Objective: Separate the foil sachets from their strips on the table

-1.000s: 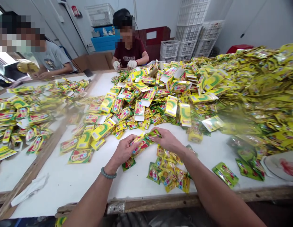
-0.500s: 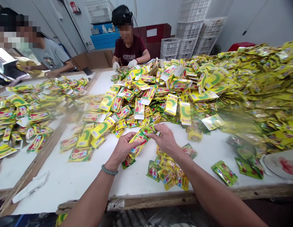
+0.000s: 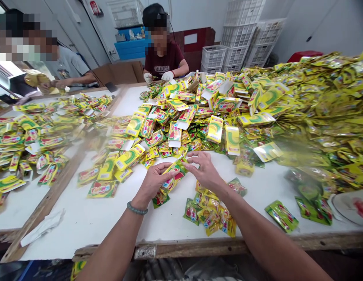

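My left hand point(image 3: 154, 181) is closed around a small yellow-and-green candy box point(image 3: 174, 180), tilted up toward the right, with its thumb across the front. At the box's upper end my right hand point(image 3: 203, 168) has its fingers bent and apart, the tips touching or very near a green edge there. Whether that edge is a flap or a sachet I cannot tell. Under the box's lower end lies a green sachet point(image 3: 160, 200). Just below my right hand sits a small heap of yellow and green candy sachets point(image 3: 209, 212).
A large pile of boxes point(image 3: 136, 124) and yellow packets point(image 3: 322, 101) covers the table's far and right side. Loose green sachets point(image 3: 282, 215) lie near a white tub point(image 3: 349, 208). Two people work across the table. A wooden strip point(image 3: 52, 199) divides the tabletop.
My right fingers have loosened and spread at the box's upper end, where less green sachet sticks out. My left hand keeps its hold. The view has shifted slightly.
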Demonstrator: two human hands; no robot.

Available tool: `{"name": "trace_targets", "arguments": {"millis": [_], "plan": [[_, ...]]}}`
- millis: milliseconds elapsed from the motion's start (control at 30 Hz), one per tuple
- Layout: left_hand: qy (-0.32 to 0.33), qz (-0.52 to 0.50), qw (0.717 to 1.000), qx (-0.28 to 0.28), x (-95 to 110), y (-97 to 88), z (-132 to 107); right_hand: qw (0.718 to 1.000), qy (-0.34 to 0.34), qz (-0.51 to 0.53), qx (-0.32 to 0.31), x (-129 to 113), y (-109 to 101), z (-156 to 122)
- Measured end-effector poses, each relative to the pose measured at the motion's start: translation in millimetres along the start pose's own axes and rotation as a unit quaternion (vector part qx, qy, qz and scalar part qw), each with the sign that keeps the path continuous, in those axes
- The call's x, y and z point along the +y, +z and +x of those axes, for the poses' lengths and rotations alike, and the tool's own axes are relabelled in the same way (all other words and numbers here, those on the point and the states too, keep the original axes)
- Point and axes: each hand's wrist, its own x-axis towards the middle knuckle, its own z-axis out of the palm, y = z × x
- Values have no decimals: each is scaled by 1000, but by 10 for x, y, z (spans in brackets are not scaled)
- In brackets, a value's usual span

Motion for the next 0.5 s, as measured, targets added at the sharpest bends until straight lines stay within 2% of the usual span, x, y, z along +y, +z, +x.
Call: {"name": "trace_targets", "arguments": {"millis": [67,267,400,500], "plan": [[1,-11,1000,8,-9,-3,9,1000,-6,-18,-3,-40,16,-14],[-23,-22,999,-5,2,36,-23,991,-41,-26,-125,-124,64,-92],[-27,-47,998,-37,21,118,-84,988,-70,-12,-133,-8,97,-109],[-34,-11,999,-20,97,98,-105,990,-55,20,-126,83,170,-85]]}}
